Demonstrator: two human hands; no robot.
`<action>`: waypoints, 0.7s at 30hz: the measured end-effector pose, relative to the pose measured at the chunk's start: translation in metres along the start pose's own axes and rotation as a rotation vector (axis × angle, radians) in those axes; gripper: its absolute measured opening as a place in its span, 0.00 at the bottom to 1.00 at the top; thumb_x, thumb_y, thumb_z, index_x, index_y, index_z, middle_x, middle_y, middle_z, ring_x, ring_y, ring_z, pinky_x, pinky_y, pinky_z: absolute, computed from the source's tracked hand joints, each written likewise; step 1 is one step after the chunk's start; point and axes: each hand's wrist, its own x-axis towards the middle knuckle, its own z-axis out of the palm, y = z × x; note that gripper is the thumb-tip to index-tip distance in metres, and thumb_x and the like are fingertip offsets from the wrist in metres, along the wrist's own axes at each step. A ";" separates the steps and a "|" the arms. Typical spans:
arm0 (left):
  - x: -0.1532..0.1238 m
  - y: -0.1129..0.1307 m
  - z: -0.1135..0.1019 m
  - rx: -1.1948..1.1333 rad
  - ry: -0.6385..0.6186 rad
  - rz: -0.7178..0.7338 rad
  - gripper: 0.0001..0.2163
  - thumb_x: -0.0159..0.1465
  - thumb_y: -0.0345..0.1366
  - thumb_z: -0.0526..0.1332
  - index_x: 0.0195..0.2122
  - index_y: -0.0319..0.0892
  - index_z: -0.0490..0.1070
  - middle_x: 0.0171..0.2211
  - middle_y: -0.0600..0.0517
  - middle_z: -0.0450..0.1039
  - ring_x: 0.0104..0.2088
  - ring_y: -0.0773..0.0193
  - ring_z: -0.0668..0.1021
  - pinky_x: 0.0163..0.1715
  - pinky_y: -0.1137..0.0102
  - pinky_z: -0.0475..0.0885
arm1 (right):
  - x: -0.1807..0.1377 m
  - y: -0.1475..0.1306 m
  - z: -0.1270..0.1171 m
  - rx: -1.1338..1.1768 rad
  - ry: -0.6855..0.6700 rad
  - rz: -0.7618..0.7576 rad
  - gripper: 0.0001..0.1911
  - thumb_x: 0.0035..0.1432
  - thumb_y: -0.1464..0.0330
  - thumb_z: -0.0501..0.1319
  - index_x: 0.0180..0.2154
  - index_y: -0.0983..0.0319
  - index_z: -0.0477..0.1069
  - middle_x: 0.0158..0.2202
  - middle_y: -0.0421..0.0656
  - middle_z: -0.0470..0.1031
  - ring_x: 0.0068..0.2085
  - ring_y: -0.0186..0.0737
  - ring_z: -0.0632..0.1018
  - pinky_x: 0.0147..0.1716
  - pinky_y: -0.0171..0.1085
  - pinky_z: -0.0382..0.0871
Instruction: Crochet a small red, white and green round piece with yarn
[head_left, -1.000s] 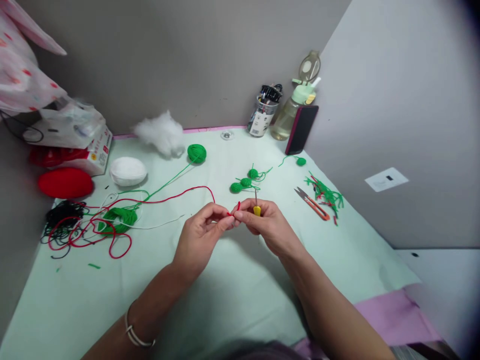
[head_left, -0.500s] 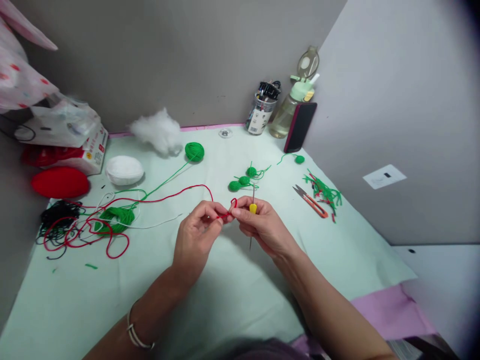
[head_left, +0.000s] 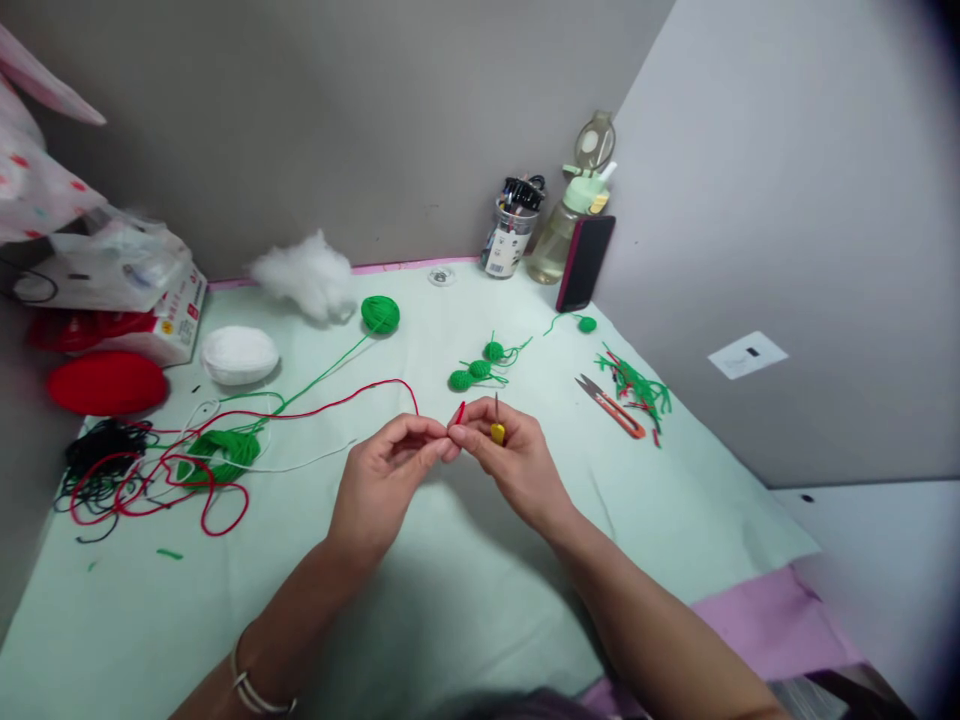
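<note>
My left hand (head_left: 382, 475) is closed, its thumb and fingers pinching red yarn (head_left: 360, 389). Against those fingertips, my right hand (head_left: 517, 460) pinches the same yarn, and a small red loop (head_left: 460, 412) stands up between the two hands. A crochet hook with a yellow grip (head_left: 498, 433) is tucked upright in my right hand; its thin metal shaft points away from me, and its lower end is hidden. The yarn trails left from my left hand to a loose tangle. Beyond the hands lie small green crocheted balls (head_left: 479, 370) with yarn tails.
To the right are orange-handled thread snips (head_left: 611, 407) and green and red yarn scraps (head_left: 637, 385). Yarn balls, including a red one (head_left: 107, 382) and a white one (head_left: 240, 355), lie left near white stuffing (head_left: 306, 280). A phone (head_left: 586, 264), bottle (head_left: 556, 240) and pen cup (head_left: 507, 240) stand behind.
The red loop has become narrower and straighter, and my fingertips have come closer together. The hook's lower end, visible before, is now hidden. The whole view has shifted slightly.
</note>
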 end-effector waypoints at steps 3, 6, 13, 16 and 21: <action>0.001 -0.001 -0.002 0.120 0.030 0.071 0.04 0.63 0.37 0.70 0.33 0.44 0.81 0.31 0.52 0.84 0.35 0.60 0.83 0.42 0.67 0.76 | -0.002 0.004 0.001 -0.162 0.023 -0.105 0.16 0.61 0.54 0.70 0.33 0.58 0.72 0.27 0.40 0.79 0.31 0.38 0.78 0.34 0.38 0.67; 0.003 -0.003 -0.004 0.159 0.033 0.104 0.04 0.63 0.36 0.69 0.32 0.45 0.82 0.31 0.52 0.82 0.35 0.60 0.82 0.42 0.67 0.76 | -0.004 0.005 0.001 -0.301 0.024 -0.143 0.14 0.65 0.55 0.66 0.34 0.57 0.72 0.26 0.39 0.78 0.29 0.38 0.76 0.33 0.38 0.66; 0.006 -0.008 -0.008 0.242 -0.015 0.159 0.04 0.64 0.36 0.67 0.35 0.45 0.82 0.35 0.50 0.82 0.39 0.57 0.82 0.43 0.66 0.75 | -0.006 0.011 0.000 -0.582 0.008 -0.283 0.07 0.70 0.64 0.60 0.36 0.56 0.71 0.31 0.40 0.79 0.31 0.38 0.77 0.34 0.36 0.67; 0.007 -0.012 -0.010 0.274 -0.029 0.168 0.04 0.65 0.36 0.67 0.35 0.45 0.82 0.35 0.51 0.81 0.39 0.58 0.82 0.43 0.67 0.75 | -0.008 0.019 -0.001 -0.805 0.006 -0.437 0.07 0.71 0.69 0.56 0.38 0.57 0.71 0.33 0.43 0.81 0.30 0.38 0.77 0.31 0.36 0.63; 0.009 -0.019 -0.012 0.305 -0.057 0.176 0.03 0.65 0.34 0.66 0.37 0.46 0.81 0.35 0.51 0.81 0.37 0.58 0.81 0.42 0.67 0.74 | -0.009 0.028 -0.003 -1.007 -0.015 -0.538 0.09 0.71 0.73 0.55 0.41 0.58 0.73 0.35 0.45 0.83 0.32 0.39 0.77 0.29 0.36 0.60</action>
